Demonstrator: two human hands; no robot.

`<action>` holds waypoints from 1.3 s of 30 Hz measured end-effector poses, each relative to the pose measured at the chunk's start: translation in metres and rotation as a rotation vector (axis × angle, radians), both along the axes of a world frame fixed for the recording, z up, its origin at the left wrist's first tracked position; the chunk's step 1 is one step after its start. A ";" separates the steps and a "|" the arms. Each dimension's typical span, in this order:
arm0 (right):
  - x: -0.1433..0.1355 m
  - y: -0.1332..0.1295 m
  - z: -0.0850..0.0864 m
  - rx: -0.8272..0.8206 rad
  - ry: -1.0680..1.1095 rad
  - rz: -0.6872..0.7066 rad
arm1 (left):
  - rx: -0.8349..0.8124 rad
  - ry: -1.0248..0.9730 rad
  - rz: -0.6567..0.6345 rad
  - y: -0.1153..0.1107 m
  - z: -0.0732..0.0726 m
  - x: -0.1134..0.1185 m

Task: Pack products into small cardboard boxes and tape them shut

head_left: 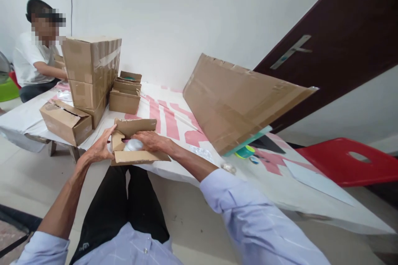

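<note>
An open cardboard box (137, 157) with raised flaps sits at the table's near edge, in front of my lap. My left hand (101, 148) grips its left side, thumb by the upper corner. Inside lies a whitish rounded object (133, 145); its kind does not show clearly. My right hand (150, 140) reaches in over the right side of the box, beside that object. The fingertips of my right hand are partly hidden within the box, so what they touch cannot be made out.
Taped cartons (93, 64) stand stacked at left, with a closed box (66, 120) before them and open boxes (124, 97) behind. A large cardboard sheet (236, 99) leans at right near a tape roll (245, 151) and a red chair (351, 161). Another person (37, 58) sits far left.
</note>
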State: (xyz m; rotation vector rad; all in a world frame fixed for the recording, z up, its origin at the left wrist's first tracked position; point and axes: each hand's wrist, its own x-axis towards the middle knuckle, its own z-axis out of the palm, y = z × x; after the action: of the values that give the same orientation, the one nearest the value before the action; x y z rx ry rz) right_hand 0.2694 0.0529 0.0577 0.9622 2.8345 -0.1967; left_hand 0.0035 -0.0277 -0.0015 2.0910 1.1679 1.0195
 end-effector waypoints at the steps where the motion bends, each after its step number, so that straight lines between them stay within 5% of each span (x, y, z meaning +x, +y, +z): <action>1: -0.002 0.002 -0.001 -0.002 -0.022 -0.010 | 0.005 -0.003 -0.004 0.001 -0.001 0.000; 20: -0.011 0.004 0.001 0.028 -0.081 0.017 | -0.005 0.014 0.005 0.007 0.001 0.000; 29: 0.002 -0.010 0.010 0.039 0.139 0.100 | 0.027 0.035 -0.031 0.011 -0.003 -0.007; 35: 0.016 0.010 0.040 0.063 0.432 0.136 | 0.010 0.039 -0.004 0.022 -0.001 -0.006; 39: 0.029 0.010 0.079 -0.011 0.618 0.082 | -0.069 0.014 -0.012 0.021 0.024 -0.016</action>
State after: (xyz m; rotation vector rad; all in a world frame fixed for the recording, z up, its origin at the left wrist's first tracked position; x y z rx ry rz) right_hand 0.2983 0.0632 0.1364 0.9018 3.4079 -0.5918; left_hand -0.0122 -0.0070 0.0221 2.0522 1.1789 0.9471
